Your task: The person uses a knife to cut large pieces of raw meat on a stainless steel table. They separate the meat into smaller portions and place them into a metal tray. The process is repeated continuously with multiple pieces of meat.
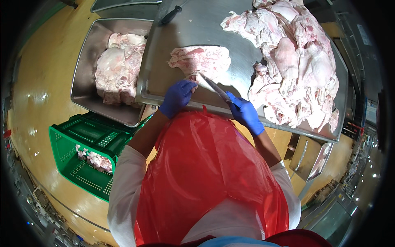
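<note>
A flat piece of raw poultry meat (201,59) lies spread on the steel table (164,68) in front of me. Gloved in blue, my left hand (179,97) is closed on the meat's near edge, pinching a small strip of it. My right hand (246,112), also in a blue glove, grips a knife (214,87). The blade points away and to the left, its tip at the near edge of the meat, close to my left fingers. The handle is mostly hidden inside my right fist.
A large heap of raw poultry (302,66) covers the table's right side. At the far left edge lies a black-handled tool (171,15). A steel tub (84,70) with more meat stands left of the table, and a green crate (66,158) holding some scraps sits below it.
</note>
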The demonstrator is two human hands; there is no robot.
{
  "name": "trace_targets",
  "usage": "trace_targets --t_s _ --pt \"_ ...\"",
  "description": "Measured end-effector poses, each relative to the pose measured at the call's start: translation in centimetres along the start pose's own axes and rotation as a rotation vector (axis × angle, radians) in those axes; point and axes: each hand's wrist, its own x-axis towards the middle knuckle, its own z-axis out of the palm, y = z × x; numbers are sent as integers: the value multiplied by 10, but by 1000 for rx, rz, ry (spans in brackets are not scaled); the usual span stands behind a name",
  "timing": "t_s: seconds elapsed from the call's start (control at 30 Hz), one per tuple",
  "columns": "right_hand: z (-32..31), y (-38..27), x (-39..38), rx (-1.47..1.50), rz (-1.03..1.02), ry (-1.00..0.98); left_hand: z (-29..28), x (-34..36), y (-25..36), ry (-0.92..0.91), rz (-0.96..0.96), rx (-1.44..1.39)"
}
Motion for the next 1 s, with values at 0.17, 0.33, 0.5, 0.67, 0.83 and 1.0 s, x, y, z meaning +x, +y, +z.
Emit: trace_targets --t_s 0.17,0.33,0.5,0.67,0.83,1.0 --pt "50 -23 78 124 -279 -92 -7 0 25 173 -69 112" --pt "49 -48 98 170 -310 -156 -106 -21 72 853 -487 314" --pt "20 -2 65 332 -271 83 -255 -212 61 989 -927 948" --pt "9 36 32 225 152 162 -236 -166 68 482 -957 1505" --pt "8 40 26 266 236 233 -79 31 24 301 -400 310" --pt "-9 23 18 292 345 109 69 124 -37 21 -105 382"
